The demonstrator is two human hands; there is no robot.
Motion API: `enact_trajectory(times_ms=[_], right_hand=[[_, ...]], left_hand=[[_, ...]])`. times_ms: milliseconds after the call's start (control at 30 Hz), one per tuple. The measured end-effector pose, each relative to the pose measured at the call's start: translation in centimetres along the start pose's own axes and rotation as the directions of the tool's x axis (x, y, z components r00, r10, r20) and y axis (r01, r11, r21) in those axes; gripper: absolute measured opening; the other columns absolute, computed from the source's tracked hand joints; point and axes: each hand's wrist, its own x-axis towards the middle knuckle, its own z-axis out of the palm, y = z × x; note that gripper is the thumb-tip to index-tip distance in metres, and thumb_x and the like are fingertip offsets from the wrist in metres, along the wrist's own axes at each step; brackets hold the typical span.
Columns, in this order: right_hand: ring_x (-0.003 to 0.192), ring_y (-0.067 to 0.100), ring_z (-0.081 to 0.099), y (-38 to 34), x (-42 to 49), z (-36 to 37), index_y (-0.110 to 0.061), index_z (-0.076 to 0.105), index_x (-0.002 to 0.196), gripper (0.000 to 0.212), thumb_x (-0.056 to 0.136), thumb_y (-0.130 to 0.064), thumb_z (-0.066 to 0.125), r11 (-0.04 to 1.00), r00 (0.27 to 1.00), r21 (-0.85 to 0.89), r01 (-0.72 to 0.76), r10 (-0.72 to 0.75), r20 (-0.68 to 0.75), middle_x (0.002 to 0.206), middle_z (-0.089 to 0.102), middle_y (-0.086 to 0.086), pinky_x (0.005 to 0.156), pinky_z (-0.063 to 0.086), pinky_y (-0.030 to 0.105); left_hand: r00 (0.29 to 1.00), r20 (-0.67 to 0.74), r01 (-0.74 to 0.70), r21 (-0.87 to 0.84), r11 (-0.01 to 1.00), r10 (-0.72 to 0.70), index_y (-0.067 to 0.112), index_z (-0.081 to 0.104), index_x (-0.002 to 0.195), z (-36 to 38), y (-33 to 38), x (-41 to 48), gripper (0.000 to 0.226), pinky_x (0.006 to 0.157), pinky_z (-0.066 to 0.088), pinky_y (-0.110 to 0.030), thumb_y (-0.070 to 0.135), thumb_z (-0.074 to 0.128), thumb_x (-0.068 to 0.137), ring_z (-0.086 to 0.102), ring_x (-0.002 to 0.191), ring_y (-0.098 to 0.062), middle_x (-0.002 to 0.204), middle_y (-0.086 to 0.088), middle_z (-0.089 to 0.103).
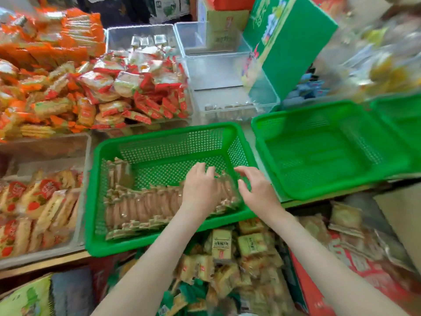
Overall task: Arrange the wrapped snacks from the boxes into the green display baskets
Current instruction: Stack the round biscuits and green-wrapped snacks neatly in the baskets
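A green display basket stands in the middle with a row of clear-wrapped brown snacks packed along its near side and a few more upright at the left wall. My left hand rests fingers-down on the right end of the row. Just right of it, my right hand hovers with fingers curled loosely beside those same packs; whether it holds any I cannot tell. A second green basket sits to the right, holding nothing. Below the baskets, a box of yellow-wrapped snacks lies open.
Clear bins of orange and red wrapped biscuits fill the left and back. A clear bin stands behind the baskets. A green carton leans at the back right. A bin of red-labelled snacks sits at the left.
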Motion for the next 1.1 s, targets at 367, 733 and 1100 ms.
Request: enact_trajectory(times_ms=[367, 733, 1100], right_hand=[[0.12, 0.035, 0.048, 22.8, -18.3, -10.9, -0.001, 0.047, 0.132, 0.045, 0.088, 0.001, 0.055, 0.693, 0.672, 0.048, -0.719, 0.711, -0.207, 0.127, 0.051, 0.02, 0.099, 0.035, 0.036], [0.146, 0.033, 0.008, 33.2, -16.0, -10.5, -0.025, 0.002, 0.154, 0.071, 0.097, -0.046, 0.041, 0.683, 0.751, -0.348, -0.642, 0.651, -0.107, 0.16, 0.002, 0.013, 0.117, 0.012, 0.046], [0.142, 0.039, 0.013, 35.2, -12.5, -9.3, -0.02, 0.012, 0.151, 0.083, 0.085, -0.036, 0.06, 0.67, 0.707, -0.252, -0.699, 0.7, -0.1, 0.159, 0.011, 0.013, 0.113, 0.022, 0.052]], left_hand=[[0.873, 0.256, -0.358, -0.246, 0.901, 0.416, 0.005, 0.063, 0.107, 10.3, 25.3, -2.8, 0.028, 0.06, 0.051, -0.039, 0.014, 0.058, 0.081, 0.061, 0.078, -0.036, 0.09, -0.014, 0.06], [0.738, 0.638, -0.413, 0.17, 0.895, 0.22, 0.035, 0.011, 0.152, 23.6, 29.1, -3.8, 0.079, 0.114, 0.006, -0.056, 0.053, 0.054, 0.088, 0.006, 0.145, -0.04, 0.159, -0.019, 0.004], [0.802, 0.596, -0.029, -0.018, 0.999, 0.034, 0.035, 0.015, 0.151, 23.3, 29.6, -4.2, 0.084, 0.102, 0.034, -0.042, 0.051, 0.06, 0.081, 0.035, 0.123, -0.035, 0.133, -0.013, 0.033]])
